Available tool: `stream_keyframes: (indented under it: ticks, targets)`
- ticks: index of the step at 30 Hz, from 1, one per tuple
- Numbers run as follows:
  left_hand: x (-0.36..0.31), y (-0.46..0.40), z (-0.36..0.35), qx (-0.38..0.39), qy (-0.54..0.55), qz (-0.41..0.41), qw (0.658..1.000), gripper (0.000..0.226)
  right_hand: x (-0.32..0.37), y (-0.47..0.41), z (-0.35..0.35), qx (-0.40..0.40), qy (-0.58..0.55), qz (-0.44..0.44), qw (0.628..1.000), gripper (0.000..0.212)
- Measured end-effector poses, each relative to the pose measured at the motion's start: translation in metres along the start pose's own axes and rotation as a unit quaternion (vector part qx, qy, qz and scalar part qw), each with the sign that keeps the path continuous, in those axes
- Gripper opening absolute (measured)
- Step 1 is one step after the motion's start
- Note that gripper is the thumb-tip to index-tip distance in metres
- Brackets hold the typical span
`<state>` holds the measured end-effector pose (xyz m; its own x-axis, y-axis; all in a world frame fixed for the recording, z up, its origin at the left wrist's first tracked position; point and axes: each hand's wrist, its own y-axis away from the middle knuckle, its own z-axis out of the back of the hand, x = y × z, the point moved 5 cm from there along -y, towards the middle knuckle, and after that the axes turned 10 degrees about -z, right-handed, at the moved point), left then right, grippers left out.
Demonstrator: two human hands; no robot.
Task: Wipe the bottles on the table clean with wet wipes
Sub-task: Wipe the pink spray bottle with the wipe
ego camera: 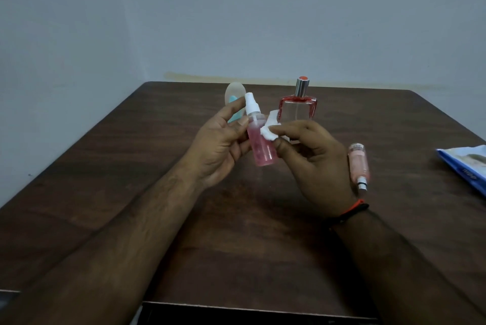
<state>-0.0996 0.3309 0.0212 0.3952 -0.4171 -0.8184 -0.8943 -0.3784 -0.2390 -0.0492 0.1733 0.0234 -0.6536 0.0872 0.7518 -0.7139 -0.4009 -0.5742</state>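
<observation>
My left hand grips a small clear spray bottle with pink liquid and a white nozzle, holding it upright above the dark wooden table. My right hand pinches a folded white wet wipe against the bottle's right side. Behind my hands stands a square glass perfume bottle with a red collar and a silver cap. A second pink spray bottle lies on its side to the right of my right hand. A pale bottle with a teal part stands behind my left hand, partly hidden.
A blue and white pack of wet wipes lies at the table's right edge, cut off by the frame. A plain wall rises just behind the table's far edge. The table's near edge runs below my forearms.
</observation>
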Motion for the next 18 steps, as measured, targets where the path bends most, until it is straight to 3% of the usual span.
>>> stream_keyframes:
  ticks: [3,7,10,13,18]
  targets:
    - [0.006,0.000,-0.002,-0.010,-0.008,-0.009,1.000,0.063,-0.003,-0.001,-0.004,0.015,0.018,-0.013,1.000,0.025]
    - [0.009,0.002,-0.003,-0.012,-0.040,0.000,0.999,0.026,-0.004,-0.002,-0.006,0.016,0.029,-0.021,0.999,0.026]
    - [0.012,0.002,-0.003,-0.002,-0.052,-0.003,0.999,0.016,-0.003,-0.002,-0.006,0.010,0.029,-0.012,0.999,0.025]
    - [0.011,0.000,0.002,-0.019,-0.069,-0.011,0.997,0.015,-0.003,-0.001,-0.007,0.025,0.026,-0.017,0.999,0.023]
    - [0.005,-0.005,0.013,-0.048,-0.004,-0.023,0.999,0.018,0.002,0.007,-0.009,0.093,0.045,0.020,0.995,0.018]
